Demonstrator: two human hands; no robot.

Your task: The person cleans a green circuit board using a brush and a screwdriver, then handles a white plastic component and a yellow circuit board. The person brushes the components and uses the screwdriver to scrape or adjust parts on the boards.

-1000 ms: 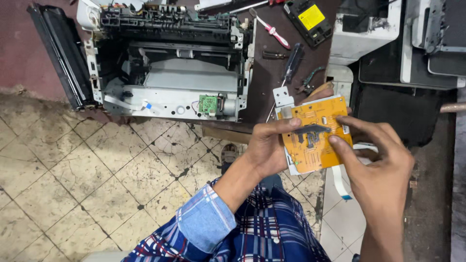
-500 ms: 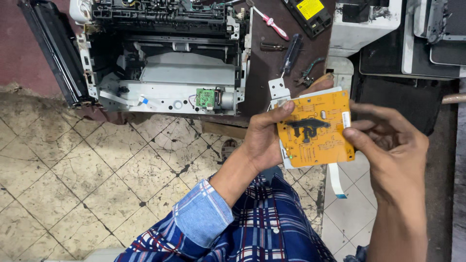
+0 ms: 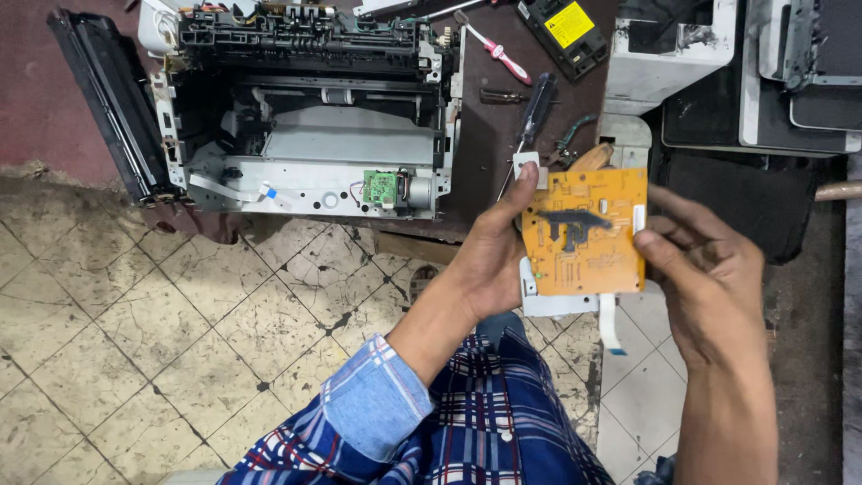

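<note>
— Between both hands, above the edge of the tiles: orange circuit board (image 3: pixel 593 251), face turned up to the camera. Fingers on the near side?
— Left thumb (image 3: pixel 516 193) laid along the board's left edge, remaining fingers hidden behind. Clamping the board together with a white bracket (image 3: pixel 557 305) under it. Firmly grasping, by the look of the left hand (image 3: pixel 489 260).
— And opposite?
— Right fingertips (image 3: pixel 651 247) pinching the right edge beside a small white connector. Curled, not clenched, yet gripping the same board.
— Step in hand, at a guess?
— Probably inspection of a loose board: held flat, raised toward the eyes, plugged into nothing. White ribbon cable (image 3: pixel 609 328) dangling free below the lower edge.
— Demands of any next move?
— Edge-only grip, no finger on the dark patch in the middle, care not to snag that ribbon.
— Pose further out?
— Left wrist bent back, forearm rising from a blue cuff on a plaid sleeve (image 3: pixel 377 404). For the right hand (image 3: pixel 709 269), back toward the camera, bare forearm coming up from the lower right, wrist nearly straight.
— Surroundings?
— Well apart, upper left: opened printer (image 3: pixel 314 153) on a dark bench, small green board (image 3: pixel 382 187) on its front. Near the orange board's top: black-handled screwdriver (image 3: pixel 537 108). Farther up: red-handled screwdriver (image 3: pixel 498 56). Underneath: cracked tiled floor (image 3: pixel 135 341).
</note>
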